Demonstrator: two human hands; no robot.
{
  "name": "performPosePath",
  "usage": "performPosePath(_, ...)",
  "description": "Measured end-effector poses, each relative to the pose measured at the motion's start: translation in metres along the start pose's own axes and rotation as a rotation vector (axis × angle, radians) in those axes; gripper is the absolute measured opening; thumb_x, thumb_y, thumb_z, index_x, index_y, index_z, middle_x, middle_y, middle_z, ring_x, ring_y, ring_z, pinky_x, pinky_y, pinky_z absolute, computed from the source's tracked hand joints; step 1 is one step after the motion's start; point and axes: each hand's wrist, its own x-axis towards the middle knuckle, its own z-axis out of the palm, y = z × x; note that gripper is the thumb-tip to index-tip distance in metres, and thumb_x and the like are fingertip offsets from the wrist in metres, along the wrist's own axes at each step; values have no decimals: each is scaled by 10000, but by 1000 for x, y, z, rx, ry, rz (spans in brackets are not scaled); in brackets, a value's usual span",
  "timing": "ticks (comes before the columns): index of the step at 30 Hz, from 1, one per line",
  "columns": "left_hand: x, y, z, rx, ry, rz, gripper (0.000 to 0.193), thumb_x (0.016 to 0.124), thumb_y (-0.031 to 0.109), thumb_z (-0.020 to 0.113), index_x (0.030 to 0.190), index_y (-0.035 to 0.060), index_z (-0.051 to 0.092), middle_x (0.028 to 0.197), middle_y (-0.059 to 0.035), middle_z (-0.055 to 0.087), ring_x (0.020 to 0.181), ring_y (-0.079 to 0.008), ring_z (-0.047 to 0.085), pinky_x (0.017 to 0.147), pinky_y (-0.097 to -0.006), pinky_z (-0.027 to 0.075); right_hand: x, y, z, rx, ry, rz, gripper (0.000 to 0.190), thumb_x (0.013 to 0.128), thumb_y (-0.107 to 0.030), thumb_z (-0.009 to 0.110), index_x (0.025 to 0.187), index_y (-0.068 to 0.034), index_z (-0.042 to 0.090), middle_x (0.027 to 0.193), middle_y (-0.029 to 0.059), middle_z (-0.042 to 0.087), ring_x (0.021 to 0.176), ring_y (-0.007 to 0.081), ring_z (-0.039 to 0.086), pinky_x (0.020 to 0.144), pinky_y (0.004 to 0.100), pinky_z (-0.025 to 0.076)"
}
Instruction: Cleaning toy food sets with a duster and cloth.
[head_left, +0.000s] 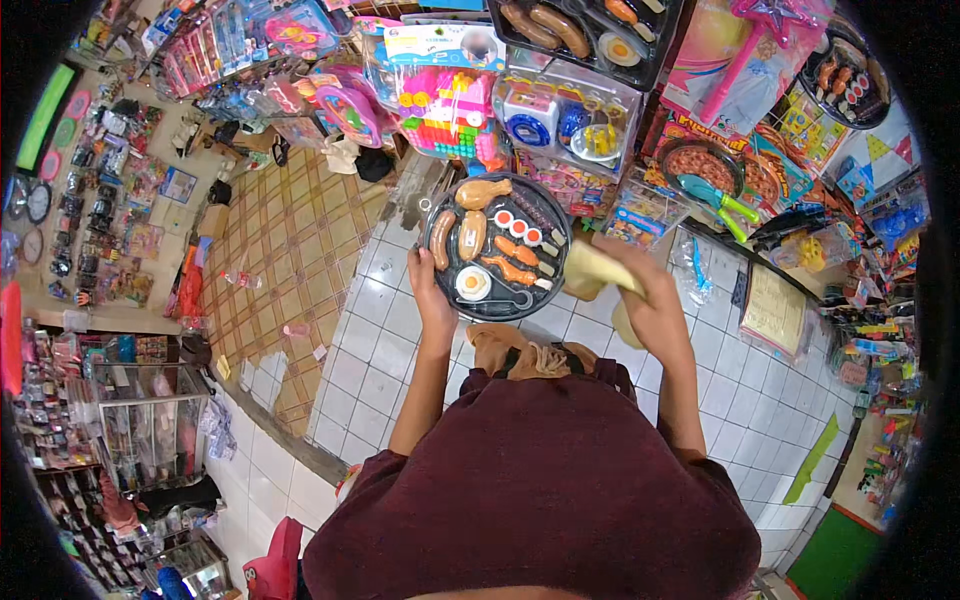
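A round black toy grill pan set (499, 247), with plastic play food such as sausages, a drumstick, a fried egg and skewers, is held up in front of me. My left hand (433, 289) grips its left edge. Pale yellow cloth (600, 270) is in my right hand (651, 300), at the right side of the pan; part of it hangs below the hand and it looks slightly blurred.
Packaged toys hang ahead, among them a bag of colourful building blocks (450, 112) and a boxed play set (566, 124). A glass display case (150, 427) stands at the left. A paper sheet (775, 309) lies at the right.
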Motion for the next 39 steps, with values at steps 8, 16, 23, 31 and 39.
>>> performPosePath(8,-23,12,27,133,-37,62,282,972,269,396,1104,23,433,1001,-50,498,951,-114,493,834,-270,413,35,-23,62,-434,256,-334,538,666,69,525,1191,-46,544,1279,102,502,1252,309,387,1071,522,204)
performPosePath(16,-37,16,25,421,-33,213,282,954,163,431,1139,-49,409,802,-36,524,717,-76,438,604,-235,377,23,-4,117,-630,19,-474,406,700,-71,550,1097,8,574,1233,94,502,1177,290,433,1060,541,224)
performPosePath(23,-42,4,25,612,-121,246,287,956,151,421,1162,-48,403,884,-71,547,764,-79,487,658,-224,415,28,-3,98,-784,-35,-707,283,657,-86,569,909,14,653,1047,73,600,1008,231,526,1028,527,301)
performPosePath(31,-39,6,40,467,-89,177,229,945,160,441,1057,-40,452,740,-38,484,679,-74,416,583,-242,364,24,-1,80,-675,-97,-876,238,626,-80,583,837,-9,669,929,56,646,928,188,558,1024,482,325)
performPosePath(39,-31,-2,22,490,-297,7,352,961,244,442,1148,-53,460,938,-36,544,815,-59,483,709,-201,401,32,-9,14,-285,91,-398,350,605,37,527,920,-56,645,973,47,639,958,222,549,947,420,321)
